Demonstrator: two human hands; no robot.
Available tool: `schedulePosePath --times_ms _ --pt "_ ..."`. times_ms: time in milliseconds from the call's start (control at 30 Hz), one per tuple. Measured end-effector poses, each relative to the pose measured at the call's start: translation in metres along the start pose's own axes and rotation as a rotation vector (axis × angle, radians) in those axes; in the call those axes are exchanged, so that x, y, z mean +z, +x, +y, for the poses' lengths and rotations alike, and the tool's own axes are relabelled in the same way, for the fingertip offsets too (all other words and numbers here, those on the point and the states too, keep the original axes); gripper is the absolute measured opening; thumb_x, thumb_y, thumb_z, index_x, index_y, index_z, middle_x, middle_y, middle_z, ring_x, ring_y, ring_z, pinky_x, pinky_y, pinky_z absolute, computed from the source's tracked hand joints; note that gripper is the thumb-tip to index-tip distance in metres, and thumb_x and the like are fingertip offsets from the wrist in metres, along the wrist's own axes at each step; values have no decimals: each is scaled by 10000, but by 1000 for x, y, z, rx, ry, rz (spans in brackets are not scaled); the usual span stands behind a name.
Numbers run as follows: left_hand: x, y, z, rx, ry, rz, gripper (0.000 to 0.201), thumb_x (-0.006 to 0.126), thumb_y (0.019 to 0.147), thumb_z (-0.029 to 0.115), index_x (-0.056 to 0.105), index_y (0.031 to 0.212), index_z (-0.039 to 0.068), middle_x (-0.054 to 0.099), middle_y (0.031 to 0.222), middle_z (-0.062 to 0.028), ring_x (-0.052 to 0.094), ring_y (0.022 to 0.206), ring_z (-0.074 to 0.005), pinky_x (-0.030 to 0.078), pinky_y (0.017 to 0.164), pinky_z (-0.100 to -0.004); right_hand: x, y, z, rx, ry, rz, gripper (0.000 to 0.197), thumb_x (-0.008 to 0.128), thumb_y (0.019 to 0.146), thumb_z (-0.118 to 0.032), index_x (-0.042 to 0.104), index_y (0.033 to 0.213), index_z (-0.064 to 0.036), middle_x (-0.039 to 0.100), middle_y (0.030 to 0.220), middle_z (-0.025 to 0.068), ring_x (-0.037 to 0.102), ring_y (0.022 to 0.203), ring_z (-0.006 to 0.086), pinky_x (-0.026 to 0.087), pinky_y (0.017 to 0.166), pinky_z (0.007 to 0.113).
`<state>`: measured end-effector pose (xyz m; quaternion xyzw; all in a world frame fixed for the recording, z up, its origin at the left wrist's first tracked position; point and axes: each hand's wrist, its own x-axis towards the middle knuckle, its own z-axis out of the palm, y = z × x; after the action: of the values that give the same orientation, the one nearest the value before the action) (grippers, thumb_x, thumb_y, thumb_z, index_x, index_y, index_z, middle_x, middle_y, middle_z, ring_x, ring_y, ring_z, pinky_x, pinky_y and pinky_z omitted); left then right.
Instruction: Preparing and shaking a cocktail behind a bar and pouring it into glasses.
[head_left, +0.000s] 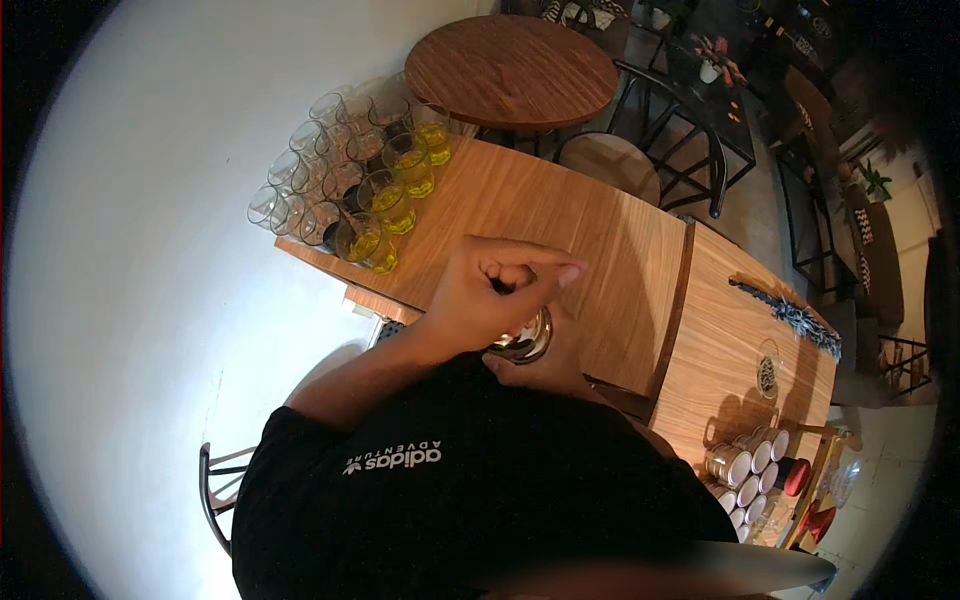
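Fingers of the right hand [562, 352] hold a shiny metal thing [532, 342] — the left hand [482, 290] is curled closed above.

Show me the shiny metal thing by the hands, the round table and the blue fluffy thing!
Shiny metal thing [530, 343]: head view, on its shining surface.
Round table [510, 72]: head view, on its brown top.
Blue fluffy thing [800, 320]: head view, on its tufts.
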<state>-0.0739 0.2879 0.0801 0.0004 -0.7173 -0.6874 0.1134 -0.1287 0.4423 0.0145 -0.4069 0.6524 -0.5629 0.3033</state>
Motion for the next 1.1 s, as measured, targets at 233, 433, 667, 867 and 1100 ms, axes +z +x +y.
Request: schedulePosePath --times_ms 233,433,667,867,1100 --pt "-2 6 -2 -38 -75 157 183 710 978 78 753 1104 -49 560 505 31 462 415 -17 332 418 -211 25 4 0 17 30 231 839 930 701 -207 459 1363 3 657 1220 162 670 1150 237 542 998 375" --pt "-12 32 -13 -53 2 -80 586 734 967 203 518 1464 -20 720 860 -64 662 758 -81 509 681 -246 15 6 37 -58 91 516 797 948 687 -241 516 1316 -11 669 1192 142 662 1131 235 525 1000 386" --pt "-5 47 -83 70 -114 -211 794 651 998 385 275 1608 43 542 1453 -176 510 1353 -277 374 1151 -432 -1 -13 95 50 28 938 796 965 663 -240 544 1307 -36 663 1195 103 644 1113 180 527 964 345" --pt "39 67 -152 529 152 -316 624 699 951 196 454 1498 21 600 1367 -173 557 1297 -291 412 1106 -425 0 -26 141 -113 -189 956 798 928 678 -167 526 1352 -24 659 1204 123 648 1108 201 525 959 343" --pt "54 66 -175 533 150 -432 483 635 926 -10 586 1407 9 720 1023 -151 703 925 -273 557 849 -390 12 -13 146 -278 -293 1045 704 896 754 -217 556 1340 -25 648 1208 122 647 1093 221 511 964 363"
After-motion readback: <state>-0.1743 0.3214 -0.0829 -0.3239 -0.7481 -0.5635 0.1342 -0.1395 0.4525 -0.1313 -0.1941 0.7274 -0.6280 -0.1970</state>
